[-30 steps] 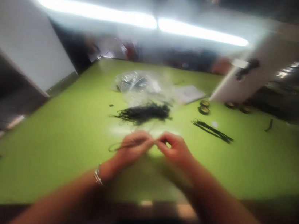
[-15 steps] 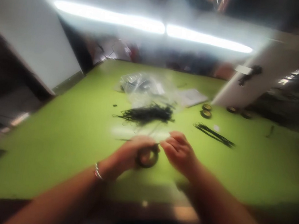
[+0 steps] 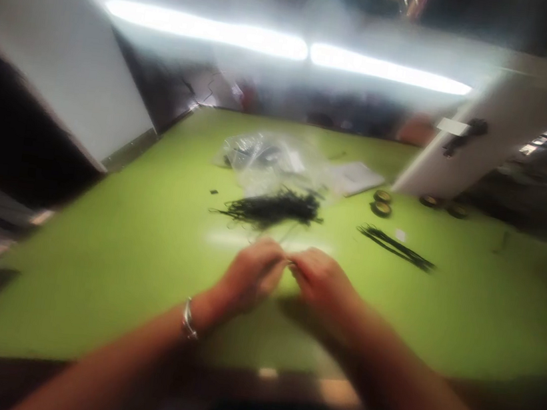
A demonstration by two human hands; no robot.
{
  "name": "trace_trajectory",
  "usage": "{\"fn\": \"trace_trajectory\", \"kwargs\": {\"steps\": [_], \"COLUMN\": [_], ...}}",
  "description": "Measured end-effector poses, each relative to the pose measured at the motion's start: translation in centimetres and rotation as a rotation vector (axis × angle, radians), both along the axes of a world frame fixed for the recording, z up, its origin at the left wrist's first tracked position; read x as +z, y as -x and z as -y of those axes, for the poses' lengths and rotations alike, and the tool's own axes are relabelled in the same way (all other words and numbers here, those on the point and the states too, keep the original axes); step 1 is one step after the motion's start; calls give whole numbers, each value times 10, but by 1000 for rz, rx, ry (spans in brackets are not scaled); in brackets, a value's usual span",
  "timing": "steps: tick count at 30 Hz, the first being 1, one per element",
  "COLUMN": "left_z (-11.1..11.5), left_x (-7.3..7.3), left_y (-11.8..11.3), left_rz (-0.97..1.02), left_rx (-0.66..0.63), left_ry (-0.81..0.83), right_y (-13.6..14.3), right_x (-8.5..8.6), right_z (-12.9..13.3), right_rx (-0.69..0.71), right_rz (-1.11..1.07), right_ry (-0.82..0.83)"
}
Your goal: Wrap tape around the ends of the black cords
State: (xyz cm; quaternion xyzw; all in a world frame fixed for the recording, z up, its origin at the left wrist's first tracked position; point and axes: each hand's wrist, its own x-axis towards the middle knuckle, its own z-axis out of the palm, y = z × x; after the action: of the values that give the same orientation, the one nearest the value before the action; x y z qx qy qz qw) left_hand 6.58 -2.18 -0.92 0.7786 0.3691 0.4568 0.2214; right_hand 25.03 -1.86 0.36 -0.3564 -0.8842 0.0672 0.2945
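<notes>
My left hand [image 3: 255, 271] and my right hand [image 3: 323, 275] meet over the middle of the table, fingertips pressed together. Both are closed in a pinch on something small and dark, mostly hidden by the fingers and blurred. The black tape roll seen earlier at my left hand is out of sight now. Just beyond the hands lies a tangled heap of thin black cords [image 3: 275, 209]. A separate bundle of straight black cords [image 3: 396, 247] rests to the right of my right hand.
The green table [image 3: 141, 288] spreads around my hands. A clear plastic bag [image 3: 260, 153] and a white paper pad [image 3: 356, 177] lie behind the heap. Several tape rolls [image 3: 380, 209] sit near a white upright panel [image 3: 460, 162]. A small white scrap [image 3: 400, 235] lies by the cord bundle.
The black tape roll that hung at my left hand no longer shows. Both hands have drawn together and turned, so their fingertips now meet. The view has shifted slightly.
</notes>
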Motion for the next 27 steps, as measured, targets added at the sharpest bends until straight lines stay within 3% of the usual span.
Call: {"fn": "trace_trajectory", "kwargs": {"steps": [4,8,15,19,22,24,27], "left_z": [0,0,0,-1,0,0,0], "left_x": [0,10,22,22,19,18,18], "left_y": [-1,1,11,12,9,6,4], "left_rz": [51,149,453,514,533,538,495], "left_rx": [28,-63,-284,-300,-208,-130,-98], "left_ry": [101,472,884,930,958,949,818], "right_y": [-2,-8,-17,-20,-18,-15,-8], "right_x": [1,5,5,3,0,-2,-1], "right_z": [0,-5,-8,-8,-8,-7,-7], "right_rx": [-28,-12,-15,9,24,8,-19], "right_rz": [16,33,74,36,24,10,-84], "right_ry": [43,-197,-545,-630,-628,-565,-342]}}
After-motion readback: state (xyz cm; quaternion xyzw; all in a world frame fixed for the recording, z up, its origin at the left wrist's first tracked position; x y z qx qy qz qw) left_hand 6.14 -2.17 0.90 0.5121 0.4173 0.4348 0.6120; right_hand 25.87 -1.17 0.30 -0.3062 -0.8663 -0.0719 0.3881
